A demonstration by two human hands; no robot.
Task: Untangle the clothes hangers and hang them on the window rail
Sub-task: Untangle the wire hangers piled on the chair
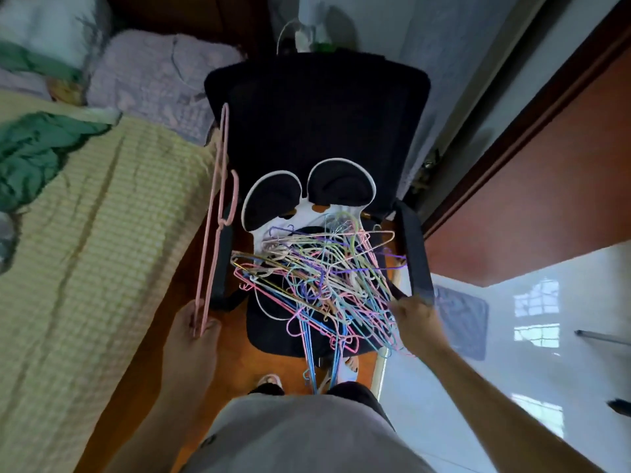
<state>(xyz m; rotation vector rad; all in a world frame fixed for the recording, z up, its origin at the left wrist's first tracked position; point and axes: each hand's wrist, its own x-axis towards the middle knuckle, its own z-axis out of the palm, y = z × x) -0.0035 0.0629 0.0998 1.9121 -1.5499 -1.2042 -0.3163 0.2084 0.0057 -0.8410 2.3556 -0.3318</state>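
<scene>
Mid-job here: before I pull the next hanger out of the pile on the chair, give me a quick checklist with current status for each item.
1. Pink hangers clear of the pile: ok, held apart in the left hand.
2. Right hand at the tangled hangers: ok, at the pile's right edge.
3. One hanger singled out: cannot tell.
4. Pile supported by the chair: not ok, blue ones droop off the seat's front.
5. Window rail reachable: cannot tell, out of view.

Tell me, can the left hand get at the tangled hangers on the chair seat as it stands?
Probably not yet: the left hand already grips pink hangers beside the chair, so its fingers are occupied. The tangled pile lies close with nothing between; the right hand is already at it.
</scene>
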